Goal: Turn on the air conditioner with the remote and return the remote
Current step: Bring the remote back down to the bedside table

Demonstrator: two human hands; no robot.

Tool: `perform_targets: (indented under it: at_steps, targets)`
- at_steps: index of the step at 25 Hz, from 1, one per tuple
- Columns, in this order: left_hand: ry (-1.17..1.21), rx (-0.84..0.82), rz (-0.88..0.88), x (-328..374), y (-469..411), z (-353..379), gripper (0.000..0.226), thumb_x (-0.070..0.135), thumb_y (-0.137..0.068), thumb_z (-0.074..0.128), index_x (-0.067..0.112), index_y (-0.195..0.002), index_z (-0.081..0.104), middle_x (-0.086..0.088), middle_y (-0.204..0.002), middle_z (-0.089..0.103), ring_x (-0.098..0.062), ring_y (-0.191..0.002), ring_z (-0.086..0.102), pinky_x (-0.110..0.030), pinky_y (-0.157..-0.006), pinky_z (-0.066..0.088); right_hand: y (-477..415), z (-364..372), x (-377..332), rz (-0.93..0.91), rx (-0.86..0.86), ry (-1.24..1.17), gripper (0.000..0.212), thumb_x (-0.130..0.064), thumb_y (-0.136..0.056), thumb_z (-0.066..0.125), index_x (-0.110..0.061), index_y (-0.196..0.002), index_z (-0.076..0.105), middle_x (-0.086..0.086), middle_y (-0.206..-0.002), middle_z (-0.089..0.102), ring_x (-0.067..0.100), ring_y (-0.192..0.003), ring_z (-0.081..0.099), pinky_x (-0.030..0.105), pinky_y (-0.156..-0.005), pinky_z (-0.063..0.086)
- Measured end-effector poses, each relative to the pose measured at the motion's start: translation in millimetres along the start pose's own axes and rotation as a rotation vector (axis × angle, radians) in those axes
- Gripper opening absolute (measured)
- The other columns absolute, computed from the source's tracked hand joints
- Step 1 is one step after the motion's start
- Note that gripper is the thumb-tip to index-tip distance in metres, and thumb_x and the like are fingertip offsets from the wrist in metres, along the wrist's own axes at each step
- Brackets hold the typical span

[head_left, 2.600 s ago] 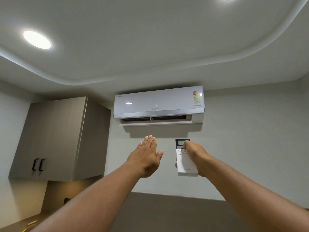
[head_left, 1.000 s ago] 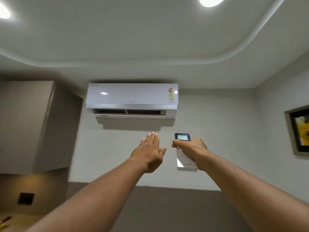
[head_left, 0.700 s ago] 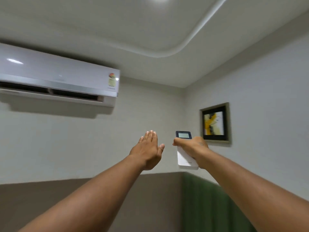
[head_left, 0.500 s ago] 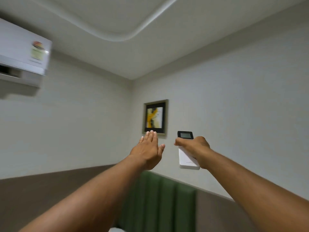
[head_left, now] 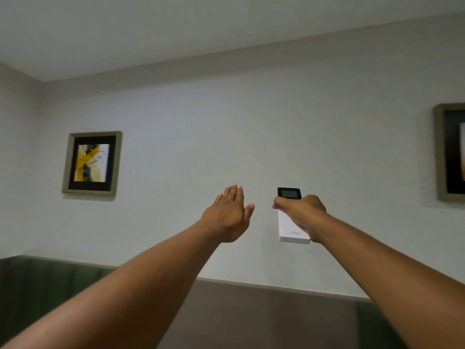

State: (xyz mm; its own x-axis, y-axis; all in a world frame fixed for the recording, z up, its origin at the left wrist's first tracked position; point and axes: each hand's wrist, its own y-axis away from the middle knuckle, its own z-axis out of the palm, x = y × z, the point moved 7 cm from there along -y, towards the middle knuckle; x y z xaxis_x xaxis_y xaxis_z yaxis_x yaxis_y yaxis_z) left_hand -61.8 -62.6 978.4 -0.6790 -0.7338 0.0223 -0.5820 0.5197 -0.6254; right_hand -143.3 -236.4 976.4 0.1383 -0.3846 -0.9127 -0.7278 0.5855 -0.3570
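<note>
View has swung right vs the earlier frames: the AC unit, centred above the hands 2.6 s ago and sliding off the left edge by 0.5 s ago, is now out of shot. The framed picture (head_left: 91, 163) w/ yellow and dark artwork, which sat just above the left hand 0.5 s ago, is now well to that hand's left and a bit higher. A second frame (head_left: 450, 152) has come in at the far right edge, well right of the right hand, cut off by the border. Arm pose is approx. unchanged throughout.

Left hand (head_left: 230, 215): flat, wide open, fingers together pointing up at the wall, thumb out toward the right hand; holds nothing.

Right hand (head_left: 300, 212): closed round the remote (head_left: 293, 227), thumb across its front below the dark screen at the top. The remote is upright, its white lower end sticking out under the hand, its screen end above the knuckles.

Writing: small grey logo near the remote's bottom edge, too small to read. Screen content unreadable.

Below both forearms: brown wall panel (head_left: 264, 316) w/ green padded sections on either side.
</note>
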Motion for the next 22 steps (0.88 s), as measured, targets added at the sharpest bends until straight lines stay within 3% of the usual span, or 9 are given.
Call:
perform_targets:
  at_steps: [7, 13, 19, 20, 22]
  targets:
    - [0.045, -0.026, 0.073, 34, -37, 52, 0.070, 0.053, -0.098, 0.009, 0.008, -0.151, -0.006, -0.009, -0.161, -0.007, -0.020, -0.145, -0.010, -0.034, -0.115, -0.003, -24, -29, 40, 0.050, 0.073, 0.048, 0.035, -0.034, -0.071, 0.079, -0.012, -0.090, 0.060, 0.007, -0.077, 0.066, 0.021, -0.063, 0.063, 0.023, -0.046, 0.039]
    - [0.048, -0.178, 0.076, 21, -17, 156, 0.071, 0.049, -0.099, 0.013, 0.003, -0.150, -0.002, -0.016, -0.160, -0.003, -0.025, -0.146, -0.005, -0.039, -0.117, 0.001, -25, -5, 137, 0.131, 0.133, 0.107, 0.038, -0.041, -0.067, 0.080, -0.021, -0.067, 0.047, -0.005, -0.068, 0.056, 0.010, -0.056, 0.053, 0.021, -0.042, 0.035]
    - [0.121, -0.460, 0.032, -25, 73, 351, 0.071, 0.047, -0.100, 0.016, -0.002, -0.150, 0.003, -0.020, -0.159, 0.003, -0.029, -0.146, -0.001, -0.041, -0.117, 0.002, -4, 84, 339, 0.332, 0.061, 0.219, 0.032, -0.043, -0.061, 0.076, -0.019, -0.057, 0.056, -0.013, -0.049, 0.057, -0.001, -0.032, 0.053, 0.009, -0.024, 0.028]
    - [0.137, -0.507, 0.016, -33, 97, 391, 0.071, 0.047, -0.100, 0.016, -0.002, -0.150, 0.003, -0.020, -0.159, 0.003, -0.028, -0.146, -0.001, -0.041, -0.117, 0.002, 6, 102, 387, 0.387, 0.043, 0.242, 0.032, -0.042, -0.062, 0.078, -0.017, -0.057, 0.057, -0.012, -0.051, 0.058, -0.001, -0.033, 0.055, 0.008, -0.025, 0.029]
    - [0.161, -0.587, -0.008, -44, 153, 461, 0.070, 0.047, -0.100, 0.017, -0.001, -0.150, 0.003, -0.019, -0.159, 0.002, -0.028, -0.146, -0.001, -0.040, -0.117, 0.001, 34, 132, 477, 0.496, -0.010, 0.315, 0.037, -0.045, -0.063, 0.080, -0.012, -0.064, 0.062, -0.008, -0.061, 0.065, 0.009, -0.052, 0.064, 0.012, -0.041, 0.041]
